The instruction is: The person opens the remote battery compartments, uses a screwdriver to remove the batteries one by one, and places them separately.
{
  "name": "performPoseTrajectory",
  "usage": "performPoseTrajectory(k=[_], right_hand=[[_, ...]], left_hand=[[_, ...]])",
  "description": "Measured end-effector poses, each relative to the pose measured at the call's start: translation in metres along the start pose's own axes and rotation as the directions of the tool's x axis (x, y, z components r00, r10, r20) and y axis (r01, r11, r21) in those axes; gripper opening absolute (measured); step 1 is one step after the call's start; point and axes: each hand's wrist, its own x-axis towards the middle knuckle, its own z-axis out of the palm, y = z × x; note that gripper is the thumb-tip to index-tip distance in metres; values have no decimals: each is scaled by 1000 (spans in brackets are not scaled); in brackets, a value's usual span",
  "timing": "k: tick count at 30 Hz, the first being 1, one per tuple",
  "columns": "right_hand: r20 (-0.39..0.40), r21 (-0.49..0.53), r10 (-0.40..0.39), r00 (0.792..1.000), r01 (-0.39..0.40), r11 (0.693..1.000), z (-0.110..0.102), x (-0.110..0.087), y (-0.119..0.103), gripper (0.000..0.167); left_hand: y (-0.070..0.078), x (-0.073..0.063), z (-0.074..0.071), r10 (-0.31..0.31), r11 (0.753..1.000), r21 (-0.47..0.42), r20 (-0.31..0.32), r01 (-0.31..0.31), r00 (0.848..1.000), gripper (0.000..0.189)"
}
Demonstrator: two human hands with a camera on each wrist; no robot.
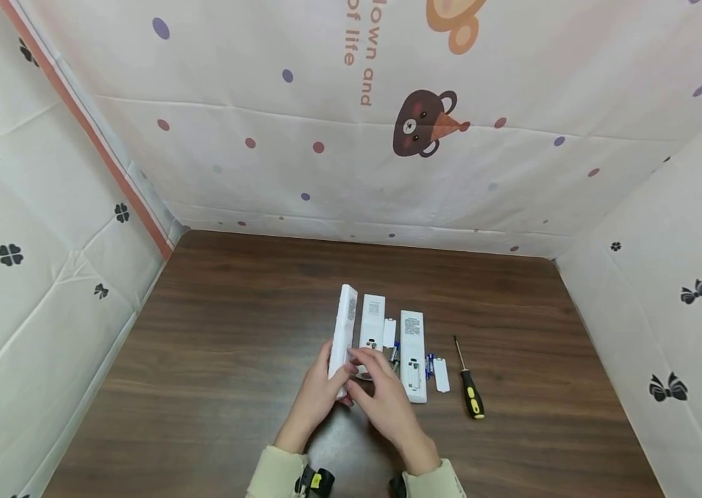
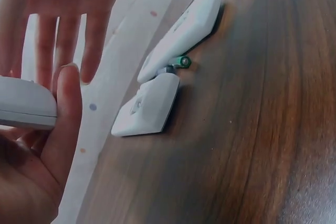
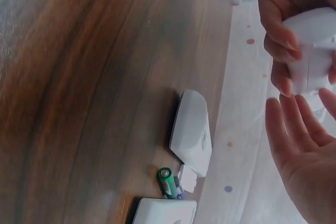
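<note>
Left hand (image 1: 318,393) grips remote (image 1: 344,319) — right hand (image 1: 388,402) partly hiding it.

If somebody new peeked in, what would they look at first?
Probably the white remote held in the person's left hand above the wooden table. Next might come the brown bear with an orange hat, printed sideways on the back cloth, then the black-and-yellow screwdriver lying right of the remotes.
</note>
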Motion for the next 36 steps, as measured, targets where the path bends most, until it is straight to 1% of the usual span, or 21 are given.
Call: performPoseTrajectory(k=[4,6,10,14,18,24,28,33,35,36], right_hand=[[26,67,10,1000,-12,998,-1,1,2,47],[36,94,29,999,-32,995,-3,2,3,46],[57,119,45,997,-52,992,-5,2,5,44],[105,156,85,991,-101,983,-6,2,7,42],[144,180,119,982,-145,973,-8,3,8,40],[174,209,133,976,-169,963,-8,4,11,42],[187,233,128,974,-171,957,-7,5,12,42],[212,231,123,969,-172,958,-9,7,14,42],[219,233,128,967,-179,956,-10,8,14,42],[223,240,132,966,-186,953,-10,9,14,42]], left_hand=[[-3,0,-2,3,999,-35,39,-1,999,51],[-6,1,-3,3,998,-55,62,0,998,51],[-17,4,-4,-12,997,-75,98,20,995,49],[-31,7,-4,-24,997,-64,115,32,993,49],[-36,8,-2,-29,999,-37,115,34,993,55],[-36,7,-2,-32,999,-24,118,35,992,62],[-35,6,-3,-21,999,-41,134,27,991,64],[-20,2,-6,-36,997,-56,146,45,989,67],[-22,2,-6,-49,997,-53,139,57,989,69],[-20,2,-6,-58,996,-55,136,66,989,70]])
